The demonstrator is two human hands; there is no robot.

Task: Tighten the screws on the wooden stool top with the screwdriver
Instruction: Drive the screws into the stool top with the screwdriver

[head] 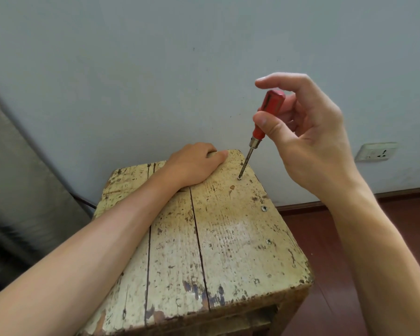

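The wooden stool top (228,234) is worn, cream-painted planks filling the middle of the view. My right hand (310,137) pinches the red handle of the screwdriver (264,115) between thumb and fingers, index finger raised above the handle's end. The metal shaft slants down and its tip sits in a screw (239,178) near the far right edge. Two more screws, one at mid edge (264,208) and one nearer me (268,241), lie along the same edge. My left hand (194,163) grips the stool's far edge, fingers curled over it, forearm lying across the top.
A pale wall stands right behind the stool, with a white socket (376,151) low at the right. Dark red floor (349,238) and a brown skirting board lie to the right. A grey fabric surface (15,190) fills the left side.
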